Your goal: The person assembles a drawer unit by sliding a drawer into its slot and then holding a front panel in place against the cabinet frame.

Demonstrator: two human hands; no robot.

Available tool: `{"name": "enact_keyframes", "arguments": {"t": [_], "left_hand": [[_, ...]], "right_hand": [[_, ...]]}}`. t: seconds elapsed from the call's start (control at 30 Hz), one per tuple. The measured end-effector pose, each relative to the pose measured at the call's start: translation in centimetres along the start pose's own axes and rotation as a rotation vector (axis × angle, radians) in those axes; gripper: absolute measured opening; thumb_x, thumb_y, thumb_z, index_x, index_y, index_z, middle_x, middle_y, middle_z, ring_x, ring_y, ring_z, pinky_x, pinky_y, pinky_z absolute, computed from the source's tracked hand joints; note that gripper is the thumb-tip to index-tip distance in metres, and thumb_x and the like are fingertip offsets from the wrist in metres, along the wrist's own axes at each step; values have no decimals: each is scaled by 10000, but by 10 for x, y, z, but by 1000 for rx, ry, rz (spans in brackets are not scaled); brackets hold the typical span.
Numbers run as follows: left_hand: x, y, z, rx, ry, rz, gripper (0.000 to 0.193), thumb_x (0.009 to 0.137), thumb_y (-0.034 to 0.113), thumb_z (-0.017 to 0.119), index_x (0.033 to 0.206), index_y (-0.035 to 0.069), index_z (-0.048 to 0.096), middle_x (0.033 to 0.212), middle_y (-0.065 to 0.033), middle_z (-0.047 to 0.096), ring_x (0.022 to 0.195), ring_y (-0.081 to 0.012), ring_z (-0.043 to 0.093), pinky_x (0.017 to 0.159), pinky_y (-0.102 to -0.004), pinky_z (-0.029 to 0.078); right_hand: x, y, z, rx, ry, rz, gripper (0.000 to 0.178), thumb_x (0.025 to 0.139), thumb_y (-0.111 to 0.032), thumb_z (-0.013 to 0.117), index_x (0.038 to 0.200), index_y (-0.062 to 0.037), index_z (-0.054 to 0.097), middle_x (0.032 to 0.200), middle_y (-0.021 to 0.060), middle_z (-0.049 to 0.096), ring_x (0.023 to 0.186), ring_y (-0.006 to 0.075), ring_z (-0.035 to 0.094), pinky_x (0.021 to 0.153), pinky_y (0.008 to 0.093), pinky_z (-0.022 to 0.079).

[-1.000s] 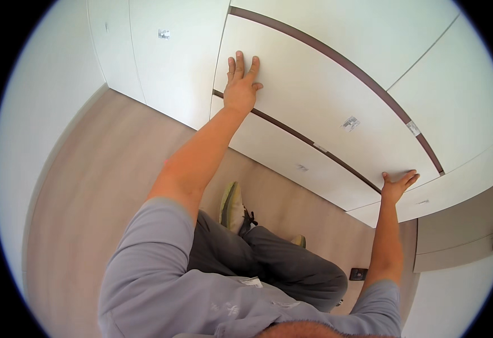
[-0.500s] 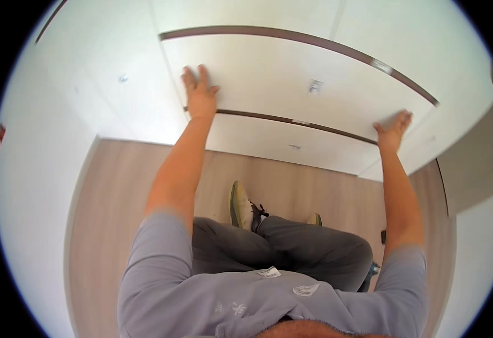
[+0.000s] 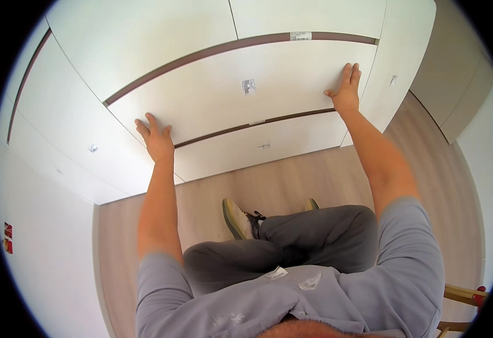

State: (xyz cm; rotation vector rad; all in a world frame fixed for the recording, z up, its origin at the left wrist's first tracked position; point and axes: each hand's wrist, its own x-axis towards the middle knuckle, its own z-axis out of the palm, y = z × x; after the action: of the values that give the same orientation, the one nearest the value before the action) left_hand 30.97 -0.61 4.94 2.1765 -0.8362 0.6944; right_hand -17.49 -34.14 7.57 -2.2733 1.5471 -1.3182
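Both my hands lie against a wide white drawer front (image 3: 229, 101) in a built-in white cabinet. My left hand (image 3: 158, 141) rests near its left end, fingers spread, holding nothing. Near the right end, my right hand (image 3: 345, 94) presses on the panel with its thumb and fingers apart. A small printed label (image 3: 248, 86) sticks to the middle of this front. Dark brown gaps run along its top and bottom edges, and another label (image 3: 301, 36) sits in the upper gap. Below is a lower drawer front (image 3: 291, 139).
Wood-look flooring (image 3: 280, 174) lies under my crossed legs and a light shoe (image 3: 237, 218). A white wall (image 3: 43, 225) with red stickers (image 3: 8, 238) stands left. At lower right is a wooden piece of furniture (image 3: 460, 294) with a red part.
The view has turned, so the cabinet appears tilted the other way. My hands remain on the same drawer front, fingers spread. The wooden furniture at lower right has come into view.
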Motion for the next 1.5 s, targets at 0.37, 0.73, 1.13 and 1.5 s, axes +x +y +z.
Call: {"name": "enact_keyframes", "arguments": {"t": [0.37, 0.73, 1.13, 1.5], "left_hand": [[-4, 17, -12, 109, -38, 19, 877, 1023, 295, 743, 1736, 247, 236, 1801, -252, 64, 1647, -439, 198, 1213, -462, 460], [9, 81, -21, 106, -164, -177, 1203, 941, 461, 829, 1667, -129, 73, 1718, -441, 5, 1612, -595, 86, 1321, -546, 243], [48, 94, -67, 260, -13, 445, 1329, 701, 348, 987, 1734, 120, 181, 1792, -223, 155, 1669, -386, 116, 1355, -567, 99], [73, 101, -78, 315, 43, 525, 1241, 586, 311, 1039, 1626, 89, 400, 1534, -235, 485, 1478, -412, 429, 1284, -563, 298]], "right_hand": [[-9, -9, -1, 134, -8, 223, 1203, 850, -216, 914, 1745, -165, 112, 1823, 149, 14, 1653, 380, 183, 1262, 431, 424], [-26, -13, 74, 1292, -38, 1161, 811, 999, -480, 777, 1527, 50, 464, 1614, 250, 431, 1386, 452, 549, 1166, 586, 509], [-25, -37, 55, 1441, -230, 1281, 835, 1072, -608, 585, 1629, -27, 365, 1639, 234, 391, 1437, 490, 485, 1193, 660, 452], [-31, -90, 34, 1687, -268, 1330, 926, 1072, -697, 495, 1693, -65, 228, 1710, 204, 298, 1538, 486, 386, 1246, 683, 348]]}}
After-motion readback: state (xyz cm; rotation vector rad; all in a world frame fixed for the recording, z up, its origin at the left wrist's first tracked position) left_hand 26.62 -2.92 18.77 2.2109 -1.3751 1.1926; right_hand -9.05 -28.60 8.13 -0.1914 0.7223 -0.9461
